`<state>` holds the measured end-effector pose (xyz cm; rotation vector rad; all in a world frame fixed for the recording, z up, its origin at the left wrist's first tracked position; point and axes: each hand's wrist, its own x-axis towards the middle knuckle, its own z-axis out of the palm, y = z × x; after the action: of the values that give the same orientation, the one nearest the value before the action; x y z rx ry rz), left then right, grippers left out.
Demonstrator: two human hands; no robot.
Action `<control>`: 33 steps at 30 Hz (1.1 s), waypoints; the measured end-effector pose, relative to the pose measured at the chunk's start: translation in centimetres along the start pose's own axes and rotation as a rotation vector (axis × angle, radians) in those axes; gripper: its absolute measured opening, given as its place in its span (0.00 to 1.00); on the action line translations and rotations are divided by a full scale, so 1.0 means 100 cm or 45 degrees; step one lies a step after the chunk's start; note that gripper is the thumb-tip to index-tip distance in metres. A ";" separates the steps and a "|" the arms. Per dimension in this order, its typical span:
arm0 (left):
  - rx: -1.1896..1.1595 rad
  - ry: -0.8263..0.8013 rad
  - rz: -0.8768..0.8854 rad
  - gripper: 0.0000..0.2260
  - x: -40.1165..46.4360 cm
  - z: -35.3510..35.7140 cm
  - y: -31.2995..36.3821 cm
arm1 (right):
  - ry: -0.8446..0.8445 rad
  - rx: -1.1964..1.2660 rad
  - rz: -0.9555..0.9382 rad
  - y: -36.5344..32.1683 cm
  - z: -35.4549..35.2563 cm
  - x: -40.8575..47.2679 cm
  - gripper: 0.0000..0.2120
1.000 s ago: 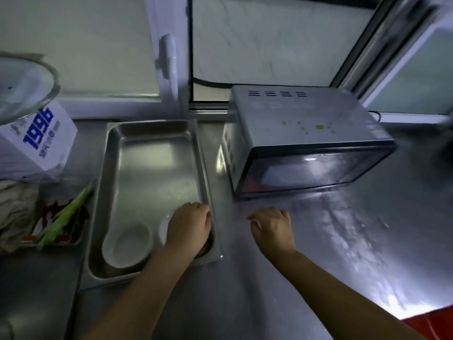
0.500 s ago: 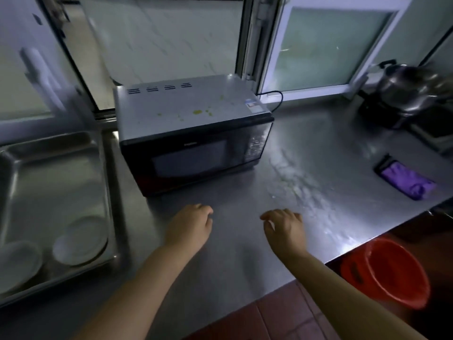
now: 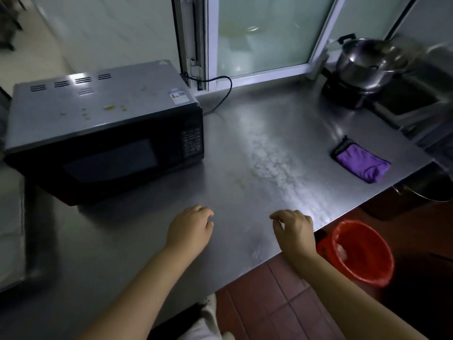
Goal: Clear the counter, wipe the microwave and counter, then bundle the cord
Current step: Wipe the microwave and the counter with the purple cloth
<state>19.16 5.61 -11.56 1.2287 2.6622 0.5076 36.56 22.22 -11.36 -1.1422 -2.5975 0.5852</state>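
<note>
Turning from the steel tray toward the microwave (image 3: 103, 133), the view now centres on the bare steel counter (image 3: 257, 133); one second ago the left hand (image 3: 190, 229) was on a dish in the tray, and it now hovers free at 6 o'clock with loosely curled fingers, holding nothing. The right hand (image 3: 293, 229) hovers just beside it at 5 o'clock, equally relaxed and unladen. This shift suggests that clearing is finished and wiping comes next. The microwave sits at 10 o'clock with yellowish spots on its top panel. Its cord (image 3: 221, 94) loops from the rear corner at 12 o'clock onto the counter, not yet bundled. A purple cloth (image 3: 361, 164) lies at 3 o'clock, well apart from both hands. A whitish residue patch (image 3: 274, 163) runs across the counter between the hands and the cloth. A red bucket (image 3: 362, 253) stands on the floor at 4 o'clock. A lidded pot (image 3: 365, 62) rests at 1 o'clock.
</note>
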 end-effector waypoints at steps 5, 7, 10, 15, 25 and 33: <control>-0.036 -0.028 0.057 0.11 0.047 0.012 0.025 | 0.034 -0.018 0.054 0.024 -0.005 0.027 0.09; -0.069 -0.037 0.091 0.11 0.069 0.017 0.038 | 0.064 -0.026 0.076 0.032 -0.012 0.041 0.09; -0.115 -0.073 0.152 0.12 0.099 0.025 0.059 | 0.096 -0.064 0.124 0.048 -0.022 0.061 0.08; -0.126 -0.117 0.223 0.11 0.135 0.043 0.093 | 0.165 -0.076 0.180 0.080 -0.039 0.082 0.07; -0.120 -0.170 0.239 0.11 0.217 0.093 0.201 | 0.139 -0.070 0.286 0.208 -0.075 0.151 0.07; -0.098 -0.206 0.173 0.11 0.269 0.150 0.313 | 0.094 -0.146 0.465 0.347 -0.102 0.229 0.11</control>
<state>28.13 48.55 -14.08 1.3721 2.4157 0.5027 47.62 63.24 -16.60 -1.6605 -2.4003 0.4560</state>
